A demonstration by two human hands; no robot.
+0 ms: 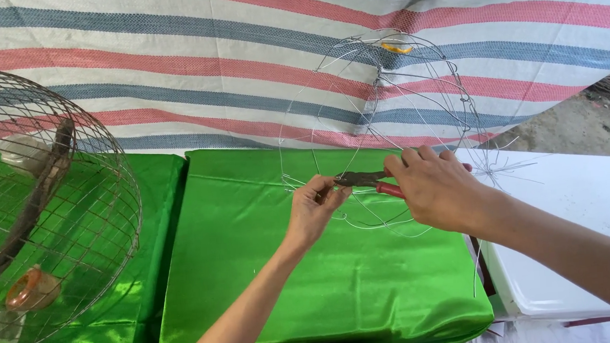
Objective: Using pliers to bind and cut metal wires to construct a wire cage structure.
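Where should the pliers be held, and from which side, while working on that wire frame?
Probably by the red handles, coming from the right, as the right hand does now. The pliers lie roughly level with their dark nose pointing left at the wire frame, where the left hand pinches the wire. That leaves the handle end as the free part.

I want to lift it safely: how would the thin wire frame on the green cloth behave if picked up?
The wire frame is only a few thin strands with wide gaps, so it is probably very light. Loose ends stick out unevenly, so it may flex, wobble and snag. The left hand steadies it while the right hand works with red-handled pliers, hinting it shifts easily.
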